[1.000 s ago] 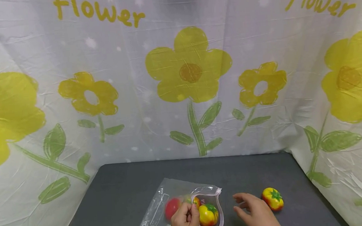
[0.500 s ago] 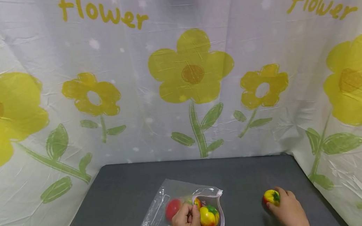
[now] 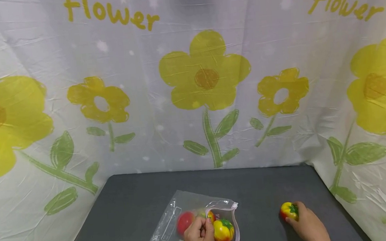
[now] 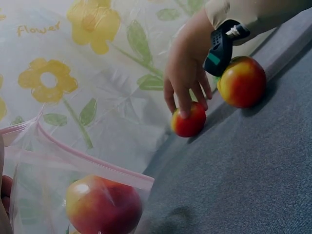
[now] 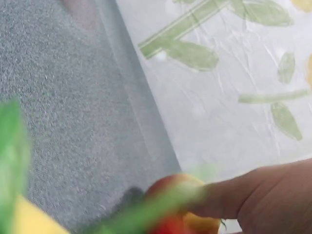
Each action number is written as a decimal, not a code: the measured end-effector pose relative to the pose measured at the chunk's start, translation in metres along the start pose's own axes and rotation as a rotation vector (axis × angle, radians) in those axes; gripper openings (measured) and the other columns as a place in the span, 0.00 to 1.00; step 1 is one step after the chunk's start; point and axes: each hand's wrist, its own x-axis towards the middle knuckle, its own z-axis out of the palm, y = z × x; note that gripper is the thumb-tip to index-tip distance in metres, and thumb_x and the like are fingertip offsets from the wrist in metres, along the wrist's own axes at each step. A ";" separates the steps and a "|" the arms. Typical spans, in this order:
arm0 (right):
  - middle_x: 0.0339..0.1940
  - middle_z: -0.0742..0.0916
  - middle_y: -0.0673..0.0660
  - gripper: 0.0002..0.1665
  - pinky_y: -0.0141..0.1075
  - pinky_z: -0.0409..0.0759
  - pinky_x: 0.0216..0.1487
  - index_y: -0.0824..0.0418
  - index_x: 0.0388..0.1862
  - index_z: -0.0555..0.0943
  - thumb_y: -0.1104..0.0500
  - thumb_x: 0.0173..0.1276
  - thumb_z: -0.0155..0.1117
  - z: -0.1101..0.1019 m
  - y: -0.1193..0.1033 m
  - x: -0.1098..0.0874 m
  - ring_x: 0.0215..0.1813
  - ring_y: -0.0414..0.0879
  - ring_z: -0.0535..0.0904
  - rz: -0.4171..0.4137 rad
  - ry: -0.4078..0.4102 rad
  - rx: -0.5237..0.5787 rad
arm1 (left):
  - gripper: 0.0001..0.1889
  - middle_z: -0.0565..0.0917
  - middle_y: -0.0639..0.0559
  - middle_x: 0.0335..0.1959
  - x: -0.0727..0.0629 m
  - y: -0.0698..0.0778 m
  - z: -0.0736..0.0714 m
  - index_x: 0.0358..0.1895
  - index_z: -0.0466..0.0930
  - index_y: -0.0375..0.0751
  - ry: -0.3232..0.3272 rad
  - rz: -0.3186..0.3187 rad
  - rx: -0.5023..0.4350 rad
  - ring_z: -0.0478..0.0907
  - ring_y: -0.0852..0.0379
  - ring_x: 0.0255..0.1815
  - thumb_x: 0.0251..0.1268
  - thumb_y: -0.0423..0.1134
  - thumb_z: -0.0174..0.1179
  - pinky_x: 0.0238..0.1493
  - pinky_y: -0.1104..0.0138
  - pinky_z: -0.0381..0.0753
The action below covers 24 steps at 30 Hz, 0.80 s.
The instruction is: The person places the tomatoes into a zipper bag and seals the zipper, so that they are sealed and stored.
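A clear zip bag (image 3: 169, 219) with a pale pink edge lies mouth open on the table, and my left hand (image 3: 198, 237) pinches its rim. Inside are a red round fruit (image 3: 185, 222) and a yellow-red fruit with a green leafy top (image 3: 223, 232); part of another shows behind my fingers. To the right, my right hand (image 3: 309, 226) grips a similar red-and-yellow toy fruit (image 3: 287, 211) on the table, thumb and fingers around it. Beside the right wrist, the left wrist view has one more red-yellow fruit (image 4: 243, 83), outside the head view.
The dark grey table (image 3: 134, 192) has its right edge close to my right hand. A white curtain (image 3: 151, 101) printed with yellow flowers stands along the back and both sides. A dark band with a small device (image 4: 219, 51) is on the right wrist.
My right hand has moved right from near the bag's mouth to the fruit on the right and taken hold of it. The left hand stays on the bag's rim.
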 end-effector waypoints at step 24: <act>0.48 0.80 0.57 0.36 0.48 0.86 0.44 0.65 0.59 0.79 0.51 0.56 0.82 -0.001 -0.104 -0.063 0.41 0.50 0.82 -0.181 -0.275 0.368 | 0.20 0.62 0.61 0.13 0.002 0.004 0.002 0.21 0.70 0.50 -0.010 -0.029 -0.036 0.55 0.79 0.20 0.44 0.21 0.69 0.16 0.83 0.54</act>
